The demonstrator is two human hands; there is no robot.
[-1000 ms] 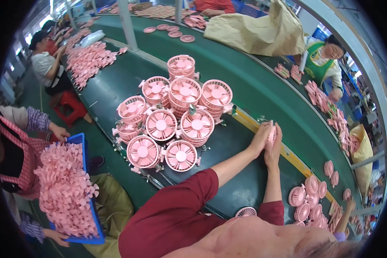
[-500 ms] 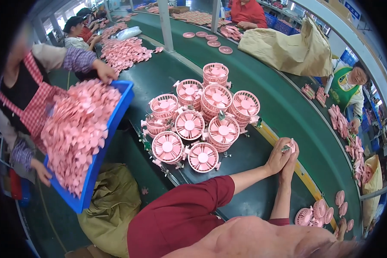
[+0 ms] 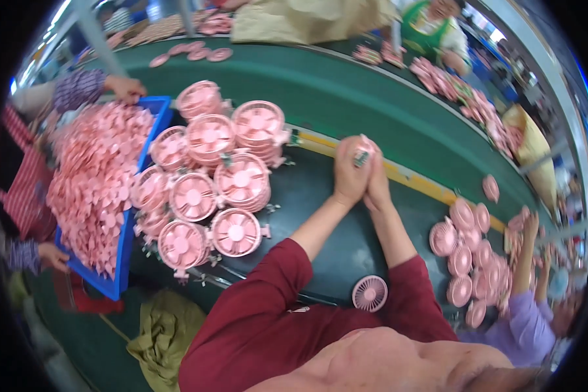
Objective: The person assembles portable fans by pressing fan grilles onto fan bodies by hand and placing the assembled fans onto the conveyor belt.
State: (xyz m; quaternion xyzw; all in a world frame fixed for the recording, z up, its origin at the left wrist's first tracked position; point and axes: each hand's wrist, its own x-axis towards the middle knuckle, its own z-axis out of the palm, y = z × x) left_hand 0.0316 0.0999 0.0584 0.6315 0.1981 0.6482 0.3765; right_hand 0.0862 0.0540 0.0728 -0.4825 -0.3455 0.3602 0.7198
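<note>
My left hand [image 3: 349,176] and my right hand [image 3: 377,184] are pressed together over the belt's yellow edge. Between them they clasp a small pink plastic piece with a green circuit board [image 3: 361,157]; my fingers cover most of it. Left of my hands stand clustered stacks of pink fan housings [image 3: 193,197] with blades inside and little boards at their sides. One round pink fan grille [image 3: 370,293] lies on the dark surface beside my right forearm.
At the left a person in a checked apron holds a blue tray [image 3: 122,251] heaped with pink parts against the stacks. More pink grilles [image 3: 460,258] lie at the right, near a person in purple. Across the green belt [image 3: 346,85] sits a person in green.
My view has swung to the right, bringing a single grille and the person in purple into sight. The blue tray has come up against the stacks. My hands stay clasped.
</note>
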